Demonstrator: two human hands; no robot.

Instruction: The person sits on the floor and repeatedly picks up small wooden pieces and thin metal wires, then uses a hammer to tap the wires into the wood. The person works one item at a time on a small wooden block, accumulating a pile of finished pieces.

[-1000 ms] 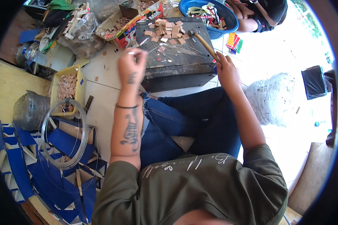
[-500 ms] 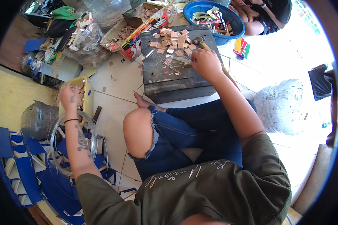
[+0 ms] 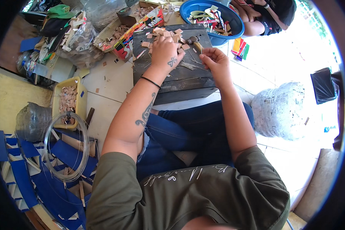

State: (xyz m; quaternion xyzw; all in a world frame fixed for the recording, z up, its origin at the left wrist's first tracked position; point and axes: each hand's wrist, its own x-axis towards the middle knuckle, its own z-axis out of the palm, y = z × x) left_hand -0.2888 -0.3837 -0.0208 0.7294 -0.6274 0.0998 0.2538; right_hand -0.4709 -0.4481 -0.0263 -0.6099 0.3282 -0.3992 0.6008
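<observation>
My left hand (image 3: pixel 165 51) rests over a pile of small brown wooden pieces (image 3: pixel 176 37) on a dark block (image 3: pixel 176 86). Its fingers bend down onto the pile with the tips hidden, so whether they grip a piece does not show. To its right, above the block's edge, my right hand (image 3: pixel 217 65) pinches a thin wire-like strand (image 3: pixel 201 49) between thumb and forefinger. A hammer (image 3: pixel 194 39) lies beside the pile, its wooden handle partly behind my right hand. Several cut thin strands (image 3: pixel 191 66) are scattered on the block below my hands.
At left stand a yellow basket (image 3: pixel 82 105) of wooden pieces and a coil of clear line (image 3: pixel 50 153) over blue-and-white pieces. Beyond the block are a cardboard box (image 3: pixel 120 50) and a blue basin (image 3: pixel 228 39). A wrapped bundle (image 3: pixel 280 111) stands right; another person (image 3: pixel 270 17) sits nearby.
My left hand has moved from the yellow basket to the pile on the block. My right hand has come off the hammer handle and now pinches a thin strand.
</observation>
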